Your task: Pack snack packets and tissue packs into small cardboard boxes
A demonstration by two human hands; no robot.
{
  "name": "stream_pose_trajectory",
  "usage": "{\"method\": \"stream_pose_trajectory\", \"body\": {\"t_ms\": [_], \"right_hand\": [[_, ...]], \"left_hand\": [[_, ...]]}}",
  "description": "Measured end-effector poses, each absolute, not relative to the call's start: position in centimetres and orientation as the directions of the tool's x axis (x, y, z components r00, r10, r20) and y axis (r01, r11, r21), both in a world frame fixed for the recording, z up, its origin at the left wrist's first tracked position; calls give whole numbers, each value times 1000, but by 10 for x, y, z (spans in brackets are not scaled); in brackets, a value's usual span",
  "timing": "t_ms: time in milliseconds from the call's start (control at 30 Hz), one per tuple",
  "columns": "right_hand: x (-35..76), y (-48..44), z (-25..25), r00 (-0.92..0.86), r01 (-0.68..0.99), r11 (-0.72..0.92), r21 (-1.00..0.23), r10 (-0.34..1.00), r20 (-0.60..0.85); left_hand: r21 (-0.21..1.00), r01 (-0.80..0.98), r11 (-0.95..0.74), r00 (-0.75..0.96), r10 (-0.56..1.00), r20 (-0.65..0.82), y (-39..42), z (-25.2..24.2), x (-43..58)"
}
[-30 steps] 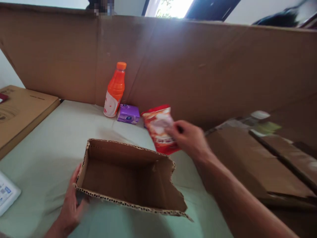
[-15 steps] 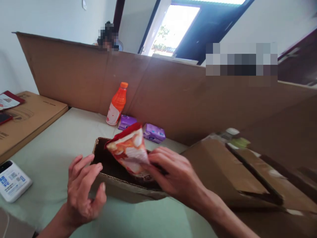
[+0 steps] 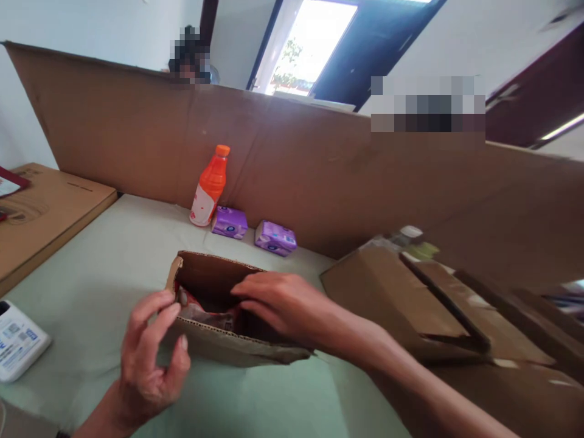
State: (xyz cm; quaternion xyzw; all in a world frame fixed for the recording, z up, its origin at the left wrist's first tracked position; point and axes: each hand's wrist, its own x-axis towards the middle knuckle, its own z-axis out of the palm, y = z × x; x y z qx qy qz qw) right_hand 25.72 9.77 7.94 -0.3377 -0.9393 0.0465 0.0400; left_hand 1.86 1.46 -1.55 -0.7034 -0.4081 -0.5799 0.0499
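Observation:
An open-topped cardboard box (image 3: pixel 241 350) stands on the pale green cloth. Inside it lies a red and white snack packet (image 3: pixel 207 317), partly hidden by the near wall. My right hand (image 3: pixel 285 304) reaches over the box's right part with its fingers stretched out above the packet's right end; whether they touch it is unclear. At the left end, my left hand (image 3: pixel 152 353) has its fingers apart, with the fingertips at the box's near left corner. Behind the box stand an orange bottle (image 3: pixel 210 185) and two purple tissue packs, a left one (image 3: pixel 230 222) and a right one (image 3: pixel 275 238).
A tall cardboard panel (image 3: pixel 137 134) runs along the back, with a person's head (image 3: pixel 189 55) behind it. More cardboard boxes (image 3: pixel 387 292) are at the right. A white device (image 3: pixel 20 344) and a flat carton (image 3: pixel 55 213) lie at the left.
My right hand has lowered the snack packet from above the rim into the box, and its fingers have straightened. My left hand stays by the left corner. The view has shifted slightly.

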Motion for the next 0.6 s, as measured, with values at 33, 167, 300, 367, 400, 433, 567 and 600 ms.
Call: {"method": "stream_pose_trajectory", "body": {"t_ms": [33,167,300,367,400,433,567,600], "right_hand": [[275,91,84,-722,651,742,-163,671,170],[338,50,78,-501,752,613,-243,770,395],[348,22,32,-483,788,581,-204,788,382],[336,20,10,-448,802,564,-196,785,428],[328,20,3,-422,809,553,-200,783,458],[320,22,-1,-399,814,542,-209,783,478],[301,27,0,-380,783,554,-282,786,488],[299,27,2,-380,773,559,-301,787,486]], "left_hand": [[455,616,-643,-39,552,833,14,-20,14],[644,502,-577,-61,719,692,14,-39,1],[678,458,-575,-12,759,651,16,-43,3],[684,465,-563,-18,766,643,18,-39,5],[693,469,-547,-30,775,632,19,-37,5],[708,470,-527,-46,787,616,20,-35,5],[759,438,-482,-95,815,572,18,-28,6],[772,431,-468,-114,820,561,17,-28,7]]}}
